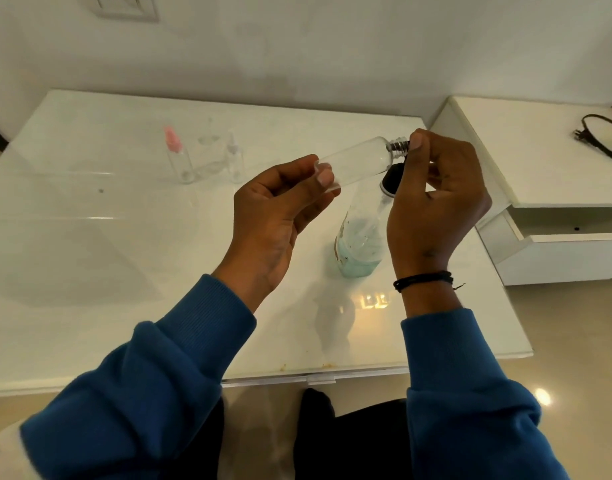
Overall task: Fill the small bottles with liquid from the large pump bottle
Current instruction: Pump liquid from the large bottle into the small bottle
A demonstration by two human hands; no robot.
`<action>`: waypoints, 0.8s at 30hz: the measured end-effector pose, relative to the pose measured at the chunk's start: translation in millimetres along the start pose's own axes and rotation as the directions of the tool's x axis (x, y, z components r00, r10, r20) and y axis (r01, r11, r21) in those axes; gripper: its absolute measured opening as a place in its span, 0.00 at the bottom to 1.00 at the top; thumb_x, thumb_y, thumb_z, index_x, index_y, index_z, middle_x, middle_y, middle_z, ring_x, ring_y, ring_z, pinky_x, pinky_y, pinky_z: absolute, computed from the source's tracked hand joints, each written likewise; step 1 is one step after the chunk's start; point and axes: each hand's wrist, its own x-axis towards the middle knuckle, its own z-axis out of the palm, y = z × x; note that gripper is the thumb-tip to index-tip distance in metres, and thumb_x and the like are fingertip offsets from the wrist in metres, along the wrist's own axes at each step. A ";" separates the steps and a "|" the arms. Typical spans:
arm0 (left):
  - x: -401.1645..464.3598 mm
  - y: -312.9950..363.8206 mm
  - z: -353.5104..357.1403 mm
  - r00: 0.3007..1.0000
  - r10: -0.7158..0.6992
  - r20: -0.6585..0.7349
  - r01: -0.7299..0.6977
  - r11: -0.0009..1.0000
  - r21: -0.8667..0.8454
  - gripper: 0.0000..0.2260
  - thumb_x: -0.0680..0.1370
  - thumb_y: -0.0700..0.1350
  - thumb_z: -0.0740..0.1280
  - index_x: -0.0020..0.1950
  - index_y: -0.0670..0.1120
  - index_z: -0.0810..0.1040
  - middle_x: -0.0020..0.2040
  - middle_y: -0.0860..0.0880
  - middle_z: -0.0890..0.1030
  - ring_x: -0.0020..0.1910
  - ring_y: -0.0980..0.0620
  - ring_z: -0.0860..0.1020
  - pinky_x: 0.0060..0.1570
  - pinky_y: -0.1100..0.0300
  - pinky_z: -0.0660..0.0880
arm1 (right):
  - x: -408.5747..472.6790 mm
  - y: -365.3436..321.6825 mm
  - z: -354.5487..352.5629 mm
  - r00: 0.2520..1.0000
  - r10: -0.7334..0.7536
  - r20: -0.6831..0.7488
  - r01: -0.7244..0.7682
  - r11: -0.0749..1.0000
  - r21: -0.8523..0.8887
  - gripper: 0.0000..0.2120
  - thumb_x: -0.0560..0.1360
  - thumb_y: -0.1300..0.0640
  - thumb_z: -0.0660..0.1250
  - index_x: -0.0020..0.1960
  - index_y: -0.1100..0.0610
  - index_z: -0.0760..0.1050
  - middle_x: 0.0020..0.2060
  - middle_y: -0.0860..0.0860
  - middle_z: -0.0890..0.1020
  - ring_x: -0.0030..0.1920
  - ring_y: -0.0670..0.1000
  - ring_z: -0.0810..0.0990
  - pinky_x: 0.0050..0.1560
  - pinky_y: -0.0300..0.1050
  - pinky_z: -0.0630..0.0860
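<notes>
My left hand (280, 206) holds the base of a clear small bottle (361, 161) that lies almost on its side above the table, neck pointing right. My right hand (436, 199) pinches its silver threaded neck (398, 147) between thumb and fingers. Just under that hand stands the large pump bottle (358, 240) with pale blue liquid in its lower part and a black top (392, 178), partly hidden by my fingers. Three more small clear bottles stand at the back: one with a pink cap (178, 157), a wider one (209, 154) and one with a clear cap (234, 159).
The white glossy table (124, 237) ends at a front edge near my lap. To the right stands a white cabinet (539, 174) with an open drawer, and a black cable (598, 136) lies on top. A wall socket (124, 5) sits high on the wall.
</notes>
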 end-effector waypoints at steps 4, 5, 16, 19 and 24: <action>-2.4 1.2 1.7 1.000 0.003 0.014 -0.003 1.000 0.005 0.18 0.71 0.37 0.75 0.60 0.39 0.82 0.54 0.42 0.86 0.55 0.41 0.85 0.53 0.55 0.82 | 1.9 -0.5 -2.8 1.000 -0.002 0.009 0.001 1.000 0.004 0.07 0.80 0.58 0.68 0.48 0.58 0.83 0.43 0.51 0.84 0.42 0.53 0.82 0.42 0.49 0.81; -2.3 1.4 2.1 1.000 0.003 0.021 -0.004 1.000 0.009 0.17 0.72 0.36 0.74 0.61 0.39 0.82 0.54 0.42 0.86 0.55 0.41 0.85 0.54 0.55 0.82 | 3.6 -0.9 -4.0 1.000 -0.006 0.002 0.006 1.000 0.003 0.07 0.80 0.57 0.68 0.47 0.58 0.83 0.43 0.50 0.84 0.42 0.53 0.82 0.42 0.49 0.80; -0.3 2.6 0.5 1.000 0.017 0.026 -0.017 1.000 0.010 0.14 0.74 0.31 0.73 0.59 0.40 0.83 0.53 0.40 0.86 0.55 0.40 0.85 0.52 0.56 0.82 | 5.9 -2.0 -4.4 1.000 -0.008 0.019 0.008 1.000 0.020 0.06 0.79 0.56 0.69 0.45 0.55 0.82 0.43 0.50 0.83 0.42 0.55 0.81 0.42 0.46 0.79; 0.5 2.2 0.8 0.999 0.020 0.031 -0.021 0.999 0.029 0.15 0.75 0.31 0.72 0.60 0.40 0.82 0.54 0.39 0.86 0.55 0.41 0.85 0.54 0.56 0.82 | 6.5 0.3 -2.2 1.000 0.002 -0.013 -0.002 1.000 0.031 0.07 0.77 0.58 0.70 0.43 0.60 0.82 0.41 0.52 0.80 0.39 0.50 0.80 0.39 0.39 0.79; 1.0 2.5 -1.2 0.999 0.026 0.032 -0.027 0.999 0.023 0.15 0.74 0.31 0.72 0.59 0.42 0.83 0.54 0.42 0.86 0.56 0.41 0.85 0.54 0.56 0.81 | 3.1 2.5 -1.1 1.000 0.021 -0.014 -0.021 0.998 0.051 0.07 0.77 0.59 0.71 0.43 0.61 0.83 0.40 0.51 0.79 0.38 0.43 0.78 0.40 0.34 0.78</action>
